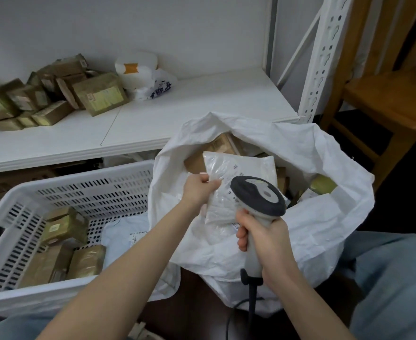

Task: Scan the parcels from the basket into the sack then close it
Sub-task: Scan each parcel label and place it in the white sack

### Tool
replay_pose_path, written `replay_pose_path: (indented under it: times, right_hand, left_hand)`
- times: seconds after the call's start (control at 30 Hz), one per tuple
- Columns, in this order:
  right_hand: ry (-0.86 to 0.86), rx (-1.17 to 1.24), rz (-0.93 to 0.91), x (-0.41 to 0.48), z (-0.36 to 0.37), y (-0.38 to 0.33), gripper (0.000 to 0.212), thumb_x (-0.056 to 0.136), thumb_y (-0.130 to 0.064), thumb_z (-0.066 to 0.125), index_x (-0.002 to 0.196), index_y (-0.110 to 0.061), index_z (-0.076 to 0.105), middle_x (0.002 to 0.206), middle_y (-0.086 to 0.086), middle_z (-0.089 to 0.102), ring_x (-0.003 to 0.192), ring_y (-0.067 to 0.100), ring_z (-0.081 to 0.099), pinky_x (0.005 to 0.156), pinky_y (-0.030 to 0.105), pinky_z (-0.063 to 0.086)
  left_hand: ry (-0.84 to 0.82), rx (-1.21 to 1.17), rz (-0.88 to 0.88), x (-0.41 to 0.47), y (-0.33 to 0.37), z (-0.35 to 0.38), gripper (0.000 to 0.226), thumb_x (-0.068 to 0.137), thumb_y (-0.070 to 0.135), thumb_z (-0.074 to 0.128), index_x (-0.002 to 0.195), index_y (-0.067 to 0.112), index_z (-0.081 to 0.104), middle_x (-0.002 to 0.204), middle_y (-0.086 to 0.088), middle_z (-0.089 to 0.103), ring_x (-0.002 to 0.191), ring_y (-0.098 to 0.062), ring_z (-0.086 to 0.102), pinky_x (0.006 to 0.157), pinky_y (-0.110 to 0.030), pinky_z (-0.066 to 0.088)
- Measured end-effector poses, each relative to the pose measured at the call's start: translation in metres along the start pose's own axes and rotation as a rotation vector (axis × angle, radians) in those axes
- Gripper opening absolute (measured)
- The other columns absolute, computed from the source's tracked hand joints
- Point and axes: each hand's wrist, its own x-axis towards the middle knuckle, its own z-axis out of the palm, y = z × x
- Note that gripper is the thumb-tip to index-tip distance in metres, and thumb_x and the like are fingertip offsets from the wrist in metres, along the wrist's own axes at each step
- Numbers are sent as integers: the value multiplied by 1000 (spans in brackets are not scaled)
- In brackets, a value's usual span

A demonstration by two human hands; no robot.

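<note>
Over the open mouth of a white woven sack, a white poly mailer is held up with its printed label facing the camera; the left hand pinches the mailer's left edge between thumb and curled fingers; the right hand is wrapped round the grip of a handheld barcode scanner, whose dark head sits just in front of the mailer's lower part, its cable trailing down toward the floor; inside the sack, beneath the mailer, lie brown cardboard boxes; touching the sack's left side stands a white slotted plastic basket holding several tape-wrapped brown parcels and a pale mailer bag at its right end; behind both runs a white metal shelf carrying a heap of brown parcels at its left and a white plastic bag beside them; a wooden chair stands at far right, and the person's jeans frame the lower edge.
</note>
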Motion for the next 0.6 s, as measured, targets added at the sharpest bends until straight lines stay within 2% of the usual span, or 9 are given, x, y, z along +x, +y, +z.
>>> replay_pose_path:
  times: [0.07, 0.13, 0.23, 0.3, 0.37, 0.43, 0.47, 0.6]
  right_hand:
    - [31, 29, -8, 11, -3, -6, 25, 83, -8, 68, 59, -5, 61, 49, 7, 55, 41, 15, 48, 48, 29, 42]
    - [64, 54, -12, 22, -8, -11, 25, 83, -6, 67, 59, -5, 60, 49, 7, 54, 40, 15, 47, 46, 27, 40]
    - [92, 64, -7, 38, -14, -14, 27, 84, -5, 66, 58, -6, 61, 49, 7, 54, 40, 14, 47, 45, 26, 40]
    - [92, 56, -1, 46, -16, -14, 25, 84, -6, 67, 59, -7, 62, 49, 6, 56, 41, 14, 48, 45, 26, 42]
    - [72, 54, 19, 52, -13, -12, 21, 84, -7, 67, 63, -6, 63, 50, 6, 56, 41, 14, 48, 45, 26, 42]
    - [37, 55, 39, 54, -2, -10, 19, 85, -7, 68, 67, -5, 63, 52, 7, 56, 41, 15, 47, 45, 25, 42]
    - [10, 48, 47, 55, 6, -9, 18, 85, -7, 68, 68, -6, 64, 52, 7, 56, 41, 15, 47, 44, 25, 41]
    - [-150, 8, 89, 52, 60, 0, 12, 86, -8, 67, 74, -8, 64, 50, 5, 56, 40, 12, 48, 43, 25, 41]
  left_hand:
    - [-64, 17, 3, 17, 15, 27, 19, 81, 14, 70, 66, 10, 60, 62, -3, 56, 51, -13, 51, 50, -24, 42]
    - [-126, 25, 9, 28, 27, 55, 9, 84, 9, 68, 76, 11, 64, 64, -1, 58, 46, -7, 48, 44, -17, 38]
    - [-188, 140, 32, 36, 27, 79, 3, 89, 13, 62, 87, 10, 61, 72, 0, 57, 58, -9, 47, 54, -23, 40]
    - [-236, 161, 30, 38, 22, 75, 9, 88, 17, 65, 95, 12, 62, 70, 2, 57, 60, -10, 51, 57, -24, 44]
    - [-257, 115, 26, 37, 15, 57, 25, 85, 20, 71, 108, 14, 64, 75, 0, 67, 66, -14, 62, 65, -29, 54]
    - [-248, 88, 33, 34, 9, 27, 39, 84, 19, 73, 120, 12, 60, 95, -8, 72, 78, -17, 68, 71, -28, 59]
    - [-236, 85, 47, 31, 6, 7, 39, 85, 16, 71, 122, 11, 59, 100, -10, 70, 80, -17, 68, 70, -26, 58]
    - [-73, 117, 55, 26, -15, -98, 28, 89, 11, 66, 116, 7, 58, 96, -13, 69, 79, -16, 68, 69, -24, 58]
